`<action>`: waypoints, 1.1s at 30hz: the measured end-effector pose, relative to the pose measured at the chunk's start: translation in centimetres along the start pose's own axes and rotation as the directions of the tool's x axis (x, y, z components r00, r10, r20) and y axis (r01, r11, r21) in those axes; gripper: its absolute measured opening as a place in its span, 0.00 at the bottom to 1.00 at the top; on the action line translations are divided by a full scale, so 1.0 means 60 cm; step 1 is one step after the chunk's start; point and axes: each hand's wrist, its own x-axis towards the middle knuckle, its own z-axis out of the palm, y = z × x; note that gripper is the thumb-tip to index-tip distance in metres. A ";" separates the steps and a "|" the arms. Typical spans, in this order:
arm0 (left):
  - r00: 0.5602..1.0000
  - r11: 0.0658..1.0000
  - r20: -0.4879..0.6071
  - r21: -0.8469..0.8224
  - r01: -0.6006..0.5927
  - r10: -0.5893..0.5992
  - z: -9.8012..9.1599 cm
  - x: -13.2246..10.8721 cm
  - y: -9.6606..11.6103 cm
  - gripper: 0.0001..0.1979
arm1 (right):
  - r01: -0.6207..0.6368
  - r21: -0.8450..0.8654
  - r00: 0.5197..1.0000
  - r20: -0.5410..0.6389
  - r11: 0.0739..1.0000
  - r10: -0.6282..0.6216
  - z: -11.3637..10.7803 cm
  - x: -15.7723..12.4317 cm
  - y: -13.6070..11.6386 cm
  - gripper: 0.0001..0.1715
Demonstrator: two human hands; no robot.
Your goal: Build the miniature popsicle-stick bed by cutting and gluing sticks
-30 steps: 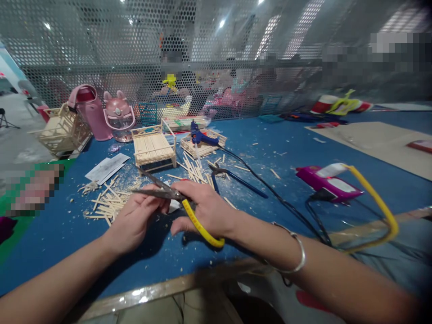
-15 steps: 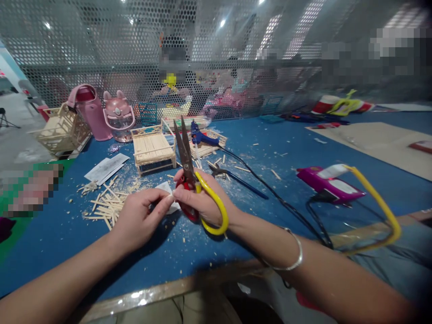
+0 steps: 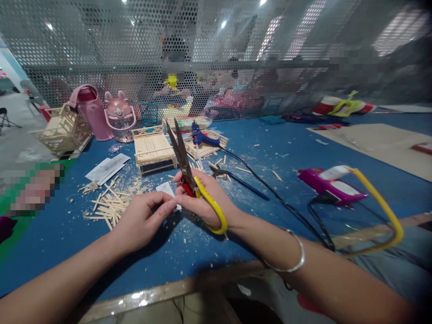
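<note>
At the near side of the blue-topped table [image 3: 131, 265], the left hand [image 3: 145, 218] pinches thumb to forefinger, tips meeting the right thumb; whatever lies between is too small to tell; the right hand [image 3: 198, 208] grips yellow-and-red-handled metal scissors [image 3: 185, 167], blades up, slightly parted, cutting nothing; just beyond, a small white paper piece [image 3: 164, 188]; leftward, a loose heap of short pale wooden sticks [image 3: 110, 204] amid crumbs, unattached; farther out, a pale slatted wooden-stick frame on legs [image 3: 153, 148] stands upright, apparently built; beside it, a low pale wooden-stick piece [image 3: 209, 150], partly behind a dark-blue glue gun [image 3: 204, 138], its finish hard to judge; blue-handled metal pliers [image 3: 249, 186] lie untouched; many sticks seem unused; how much remains, cannot tell.
</note>
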 end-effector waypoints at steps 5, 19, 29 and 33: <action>0.971 0.996 -0.239 -0.083 -0.025 0.005 -0.006 0.001 0.000 0.12 | 0.030 0.022 0.999 0.033 0.999 -0.031 0.002 -0.005 0.001 0.25; 0.950 0.971 -0.309 -0.208 -0.118 0.049 -0.007 -0.001 -0.003 0.10 | 0.353 -0.490 0.934 0.234 0.797 -0.269 -0.006 -0.005 -0.001 0.37; 0.953 0.985 -0.284 -0.103 -0.141 0.107 -0.009 -0.004 -0.011 0.11 | 0.363 -0.566 0.932 0.235 0.740 -0.278 -0.007 -0.008 -0.001 0.41; 0.947 0.987 -0.286 -0.016 -0.158 0.147 -0.010 -0.006 -0.011 0.11 | 0.373 -0.547 0.928 0.229 0.749 -0.295 -0.007 -0.008 0.003 0.42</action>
